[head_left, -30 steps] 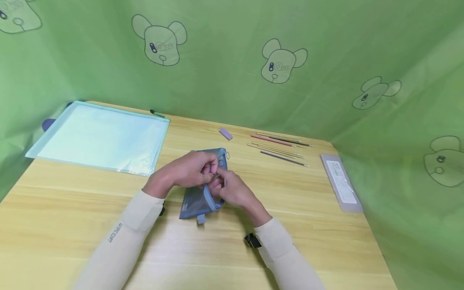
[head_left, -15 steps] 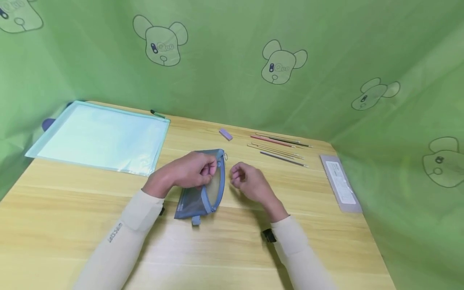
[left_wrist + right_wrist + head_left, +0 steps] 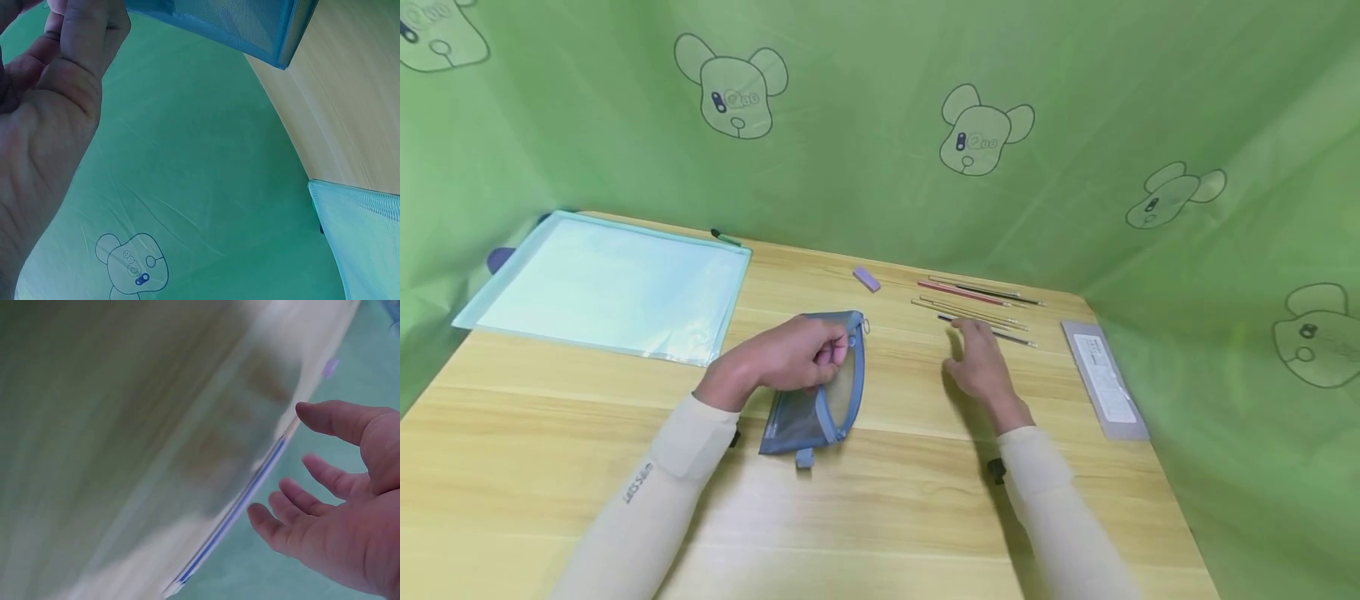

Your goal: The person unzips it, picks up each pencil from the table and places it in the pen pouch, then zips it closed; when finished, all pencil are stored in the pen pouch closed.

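Observation:
A blue mesh zip pouch (image 3: 797,421) lies on the table with its zipper side spread apart. My left hand (image 3: 797,352) pinches the pouch's edge near the opening; in the left wrist view part of the pouch (image 3: 231,25) shows beside the hand. My right hand (image 3: 979,362) hovers over the nearest pencil, a dark blue one (image 3: 1017,338), and covers its middle. In the right wrist view the fingers of the right hand (image 3: 337,500) are spread and hold nothing, close to the blue pencil (image 3: 234,515). Whether a fingertip touches it, I cannot tell.
Several other pencils, among them a red one (image 3: 958,291), lie just beyond. A purple eraser (image 3: 867,279) sits near the back edge. A large light-blue zip folder (image 3: 617,287) lies at the left, and a grey labelled packet (image 3: 1105,379) at the right edge. Green cloth (image 3: 865,167) surrounds the table (image 3: 850,533).
My right hand has let go of the pouch and moved right to the pencils, its fingers opening out. The pouch's mouth now gapes. My left hand has stayed at the pouch.

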A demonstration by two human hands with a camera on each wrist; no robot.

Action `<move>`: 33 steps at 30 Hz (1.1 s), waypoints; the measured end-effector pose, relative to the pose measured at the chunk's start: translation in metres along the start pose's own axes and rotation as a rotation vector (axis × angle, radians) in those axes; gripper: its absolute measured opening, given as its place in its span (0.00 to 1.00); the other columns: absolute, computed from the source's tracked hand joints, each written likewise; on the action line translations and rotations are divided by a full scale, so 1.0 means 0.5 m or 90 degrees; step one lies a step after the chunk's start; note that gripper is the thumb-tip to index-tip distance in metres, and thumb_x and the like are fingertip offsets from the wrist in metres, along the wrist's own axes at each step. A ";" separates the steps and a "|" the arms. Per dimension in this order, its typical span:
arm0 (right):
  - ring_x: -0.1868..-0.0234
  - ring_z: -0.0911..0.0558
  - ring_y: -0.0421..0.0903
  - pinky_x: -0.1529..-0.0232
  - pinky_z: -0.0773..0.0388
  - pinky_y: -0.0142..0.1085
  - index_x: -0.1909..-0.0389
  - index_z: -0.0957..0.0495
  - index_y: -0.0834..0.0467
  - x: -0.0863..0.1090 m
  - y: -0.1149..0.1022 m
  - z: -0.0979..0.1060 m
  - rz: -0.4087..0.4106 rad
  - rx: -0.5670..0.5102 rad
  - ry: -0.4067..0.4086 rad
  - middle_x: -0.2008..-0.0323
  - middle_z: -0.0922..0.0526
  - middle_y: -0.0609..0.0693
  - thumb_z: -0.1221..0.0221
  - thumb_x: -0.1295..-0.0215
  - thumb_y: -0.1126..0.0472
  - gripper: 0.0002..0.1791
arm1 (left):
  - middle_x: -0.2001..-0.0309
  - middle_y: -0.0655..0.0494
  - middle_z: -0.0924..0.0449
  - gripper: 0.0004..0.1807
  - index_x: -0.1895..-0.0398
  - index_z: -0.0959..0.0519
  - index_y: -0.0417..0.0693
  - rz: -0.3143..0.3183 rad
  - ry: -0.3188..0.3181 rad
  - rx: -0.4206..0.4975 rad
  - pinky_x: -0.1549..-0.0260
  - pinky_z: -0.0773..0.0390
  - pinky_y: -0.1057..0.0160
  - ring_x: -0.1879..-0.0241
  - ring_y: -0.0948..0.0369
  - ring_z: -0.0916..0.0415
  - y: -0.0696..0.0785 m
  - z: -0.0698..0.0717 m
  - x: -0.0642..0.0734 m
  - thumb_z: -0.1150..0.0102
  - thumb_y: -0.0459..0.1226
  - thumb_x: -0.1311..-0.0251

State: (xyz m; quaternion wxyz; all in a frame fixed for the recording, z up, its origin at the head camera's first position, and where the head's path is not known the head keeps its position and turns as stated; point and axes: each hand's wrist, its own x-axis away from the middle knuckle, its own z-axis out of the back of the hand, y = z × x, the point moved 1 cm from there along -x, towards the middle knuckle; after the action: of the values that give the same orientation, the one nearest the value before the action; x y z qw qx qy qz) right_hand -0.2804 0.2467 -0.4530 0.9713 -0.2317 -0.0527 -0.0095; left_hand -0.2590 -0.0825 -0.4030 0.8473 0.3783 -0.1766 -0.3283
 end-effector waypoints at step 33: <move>0.26 0.30 0.72 0.22 0.36 0.68 0.24 0.35 0.68 -0.044 0.113 0.049 -0.050 0.088 0.002 0.27 0.29 0.72 0.37 0.24 0.57 0.35 | 0.71 0.57 0.27 0.09 0.63 0.25 0.50 0.008 0.003 -0.005 0.65 0.21 0.64 0.72 0.62 0.26 -0.005 0.003 0.003 0.40 0.26 0.34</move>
State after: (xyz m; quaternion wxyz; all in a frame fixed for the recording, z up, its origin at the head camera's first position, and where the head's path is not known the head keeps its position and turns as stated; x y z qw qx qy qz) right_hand -0.3025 0.3082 -0.4590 0.9840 -0.1617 -0.0605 -0.0443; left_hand -0.2595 -0.0857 -0.4037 0.8512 0.3747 -0.1754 -0.3229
